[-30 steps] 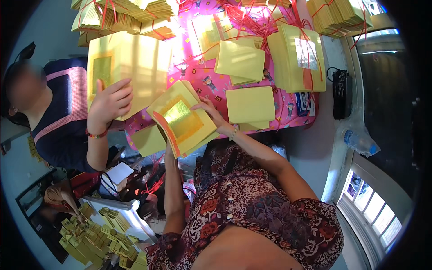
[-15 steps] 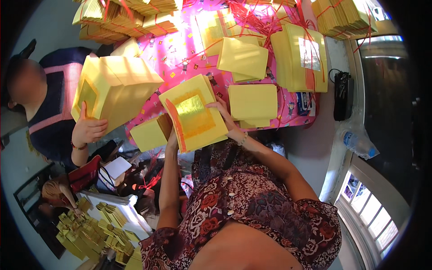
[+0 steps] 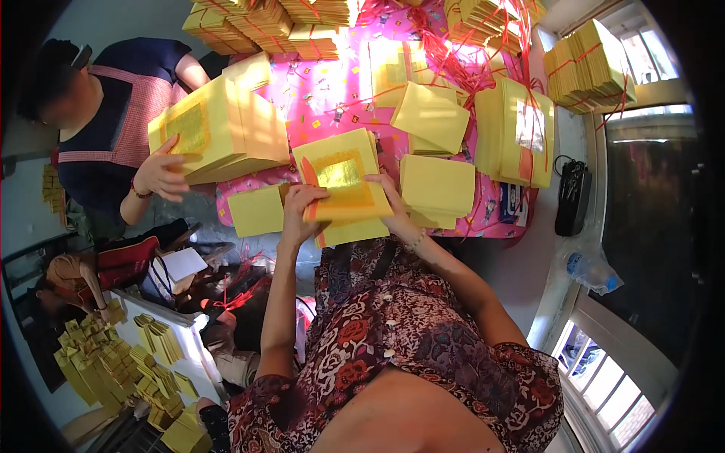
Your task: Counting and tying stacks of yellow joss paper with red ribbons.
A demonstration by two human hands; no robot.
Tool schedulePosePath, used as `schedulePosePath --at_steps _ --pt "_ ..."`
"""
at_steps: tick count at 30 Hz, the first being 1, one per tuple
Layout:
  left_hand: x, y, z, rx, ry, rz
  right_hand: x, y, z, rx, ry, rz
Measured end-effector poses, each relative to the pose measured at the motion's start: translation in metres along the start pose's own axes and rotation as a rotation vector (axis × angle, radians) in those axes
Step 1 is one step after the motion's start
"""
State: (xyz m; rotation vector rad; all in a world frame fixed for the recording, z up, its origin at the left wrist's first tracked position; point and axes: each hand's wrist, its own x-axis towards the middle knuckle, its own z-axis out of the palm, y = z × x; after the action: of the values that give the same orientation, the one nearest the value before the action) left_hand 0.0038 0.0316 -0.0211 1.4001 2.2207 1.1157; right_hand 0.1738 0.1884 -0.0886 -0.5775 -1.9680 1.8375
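At the left edge of the upper frame, a co-worker in a dark top and pink checked apron [image 3: 113,157] has one hand [image 3: 160,175] against a thick block of yellow paper [image 3: 257,128], thumb on its gold-patched face and fingers loosely spread; below, in the lower left, yellow paper bundles [image 3: 113,362] crowd another table; at top centre-left, more bundles tied with red string [image 3: 313,41] are piled up. Left of centre, a small yellow stack [image 3: 255,211] lies on the pink patterned tablecloth [image 3: 317,113], just beside the person's left hand [image 3: 299,208]; that hand's fingers grasp the left edge of a yellow paper sheaf [image 3: 343,177] (a shiny gold square and an orange band on its top sheet), at the centre of the frame; the right hand [image 3: 391,202], a bracelet at its wrist, grips the sheaf's right edge, fingertips on top. Right of it lies another yellow stack [image 3: 438,185]; farther right stands a thick red-tied stack [image 3: 502,128]; then come a black case [image 3: 574,198] and a clear plastic bottle [image 3: 590,272].
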Motion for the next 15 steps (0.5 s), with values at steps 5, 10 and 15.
schedulePosePath --at_steps 5,10,15 --pt "0.01 0.012 -0.004 -0.039 0.03 -0.083 -0.003 -0.019 0.012 -0.012 0.149 0.147" --pt "0.009 0.011 -0.005 -0.024 0.03 -0.089 -0.012 -0.043 0.009 -0.117 0.226 0.032" --pt "0.004 -0.009 0.0 -0.206 0.023 -0.285 0.015 -0.054 -0.01 -0.237 0.275 -0.099"
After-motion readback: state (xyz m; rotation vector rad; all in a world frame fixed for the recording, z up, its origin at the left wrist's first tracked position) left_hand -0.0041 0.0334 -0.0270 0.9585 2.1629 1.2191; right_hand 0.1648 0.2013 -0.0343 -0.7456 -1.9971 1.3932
